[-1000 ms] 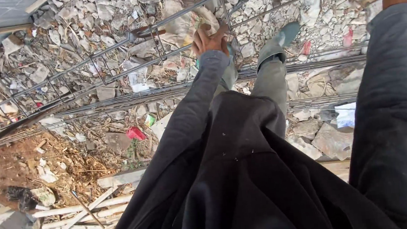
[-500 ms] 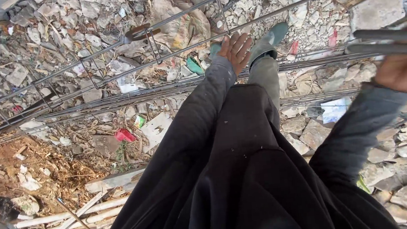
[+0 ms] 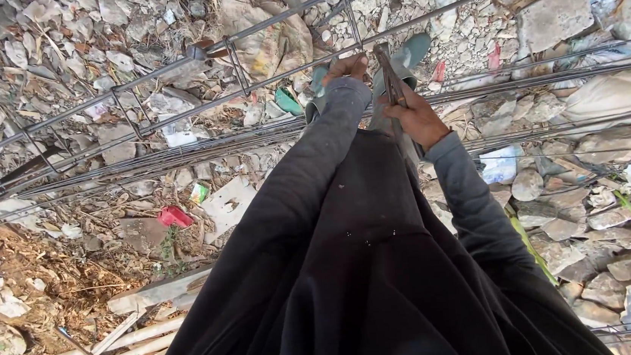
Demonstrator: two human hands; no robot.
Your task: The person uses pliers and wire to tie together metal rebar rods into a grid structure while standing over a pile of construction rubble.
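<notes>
You are standing over a rubble-strewn ground (image 3: 93, 243) with a long rebar cage (image 3: 173, 114) running across in front of you, its upper bars lying toward the far edge of the ground and the lower bundle of bars (image 3: 565, 76) passing just under your hands. You seem to be tying a joint: your left hand (image 3: 344, 67) is gripping a bar beside a stirrup (image 3: 351, 14), and your right hand (image 3: 416, 115) is clamped on a thin hooked tool (image 3: 389, 76) pointing up at that joint. The next move likely calls for seating the hook in the wire and twisting. Half a second ago your right hand was out wide by the bars at the right; it has now come in close beside the left.
</notes>
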